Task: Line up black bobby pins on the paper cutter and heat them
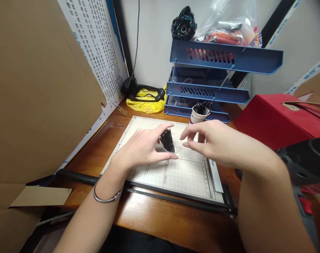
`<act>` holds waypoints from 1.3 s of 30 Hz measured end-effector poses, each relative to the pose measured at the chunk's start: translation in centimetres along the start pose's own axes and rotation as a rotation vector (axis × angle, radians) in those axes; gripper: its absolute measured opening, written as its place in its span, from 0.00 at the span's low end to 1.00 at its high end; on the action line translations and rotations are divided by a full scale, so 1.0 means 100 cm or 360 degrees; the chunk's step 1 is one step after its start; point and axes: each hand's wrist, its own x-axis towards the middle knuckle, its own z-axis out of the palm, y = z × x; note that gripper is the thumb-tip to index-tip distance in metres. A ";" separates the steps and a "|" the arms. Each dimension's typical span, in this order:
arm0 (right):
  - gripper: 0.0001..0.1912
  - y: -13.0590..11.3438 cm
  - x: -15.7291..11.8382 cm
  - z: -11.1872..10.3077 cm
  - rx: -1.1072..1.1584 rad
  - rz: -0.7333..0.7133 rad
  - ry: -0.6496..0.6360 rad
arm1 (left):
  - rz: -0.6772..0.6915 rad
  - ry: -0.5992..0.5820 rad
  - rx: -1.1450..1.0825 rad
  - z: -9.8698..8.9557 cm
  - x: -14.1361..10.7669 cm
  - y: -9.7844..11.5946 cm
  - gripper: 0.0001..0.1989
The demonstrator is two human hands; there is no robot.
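Observation:
A bundle of thin black sticks (167,141) with a clear rim or wrap at its lower end is on the white gridded cutting board (175,172). My left hand (145,146) curves around the bundle from the left, thumb and fingers on either side of it, holding it. Just right of the bundle, my right hand (207,140) hovers over the board with its fingers bent and the tips apart, nothing visible between them. Behind my right hand a paper cup (198,116) holds more thin black sticks.
Blue stacked trays (225,56) stand at the back, with a filled plastic bag (228,30) on top. A yellow bag (146,102) lies left of them. A red box (278,116) and a dark tool (307,160) are on the right, cardboard (44,88) on the left.

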 end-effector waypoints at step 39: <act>0.10 -0.008 0.028 0.021 0.0240 -0.0337 0.0281 | 0.0045 -0.0008 -0.0210 0.001 0.001 -0.003 0.41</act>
